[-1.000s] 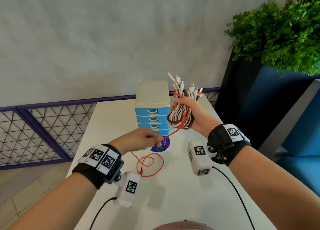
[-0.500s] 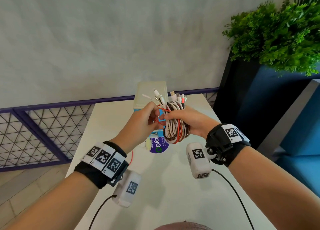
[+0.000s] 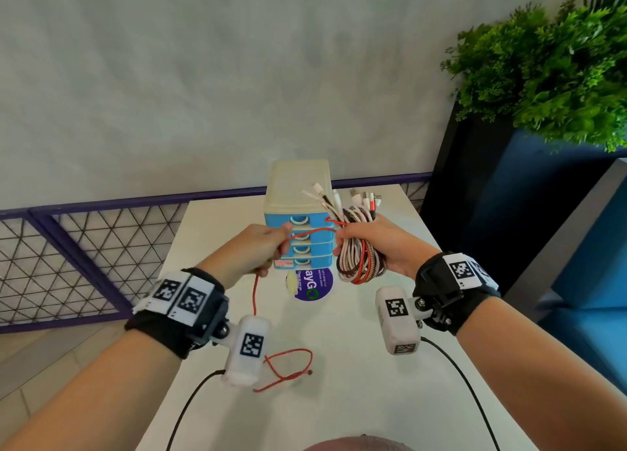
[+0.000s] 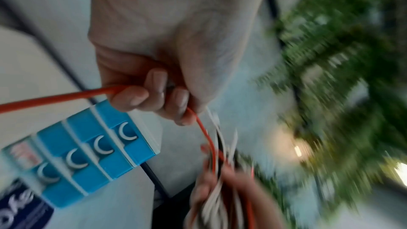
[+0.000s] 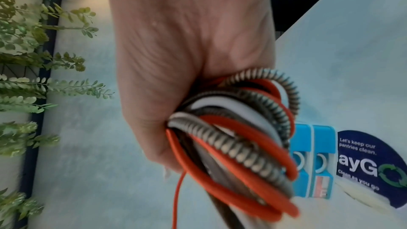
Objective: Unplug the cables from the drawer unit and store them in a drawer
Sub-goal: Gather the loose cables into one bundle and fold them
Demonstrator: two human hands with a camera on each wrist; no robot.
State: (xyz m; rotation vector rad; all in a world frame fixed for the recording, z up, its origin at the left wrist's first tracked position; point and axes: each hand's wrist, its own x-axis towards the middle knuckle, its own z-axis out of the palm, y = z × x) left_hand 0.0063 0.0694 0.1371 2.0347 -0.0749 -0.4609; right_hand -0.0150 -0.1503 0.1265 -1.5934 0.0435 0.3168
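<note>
A small drawer unit (image 3: 298, 192) with a cream top and blue drawers (image 4: 88, 152) stands at the far middle of the white table (image 3: 339, 382); all drawers look closed. My right hand (image 3: 376, 247) grips a looped bundle of white, striped and red cables (image 3: 356, 257) (image 5: 242, 137), plugs sticking up. My left hand (image 3: 261, 247) (image 4: 158, 97) pinches the loose red cable (image 3: 312, 231), which runs from the bundle through its fingers. The tail hangs down and coils on the table (image 3: 288, 369).
A round blue sticker (image 3: 314, 286) (image 5: 370, 163) lies on the table in front of the drawers. A purple mesh railing (image 3: 84, 247) runs behind and left. A green plant (image 3: 549, 60) on a dark planter stands at the right.
My left hand went up from the table to the bundle, then drew leftwards away from it, pulling the red cable taut between both hands. The bundle stayed in my right hand.
</note>
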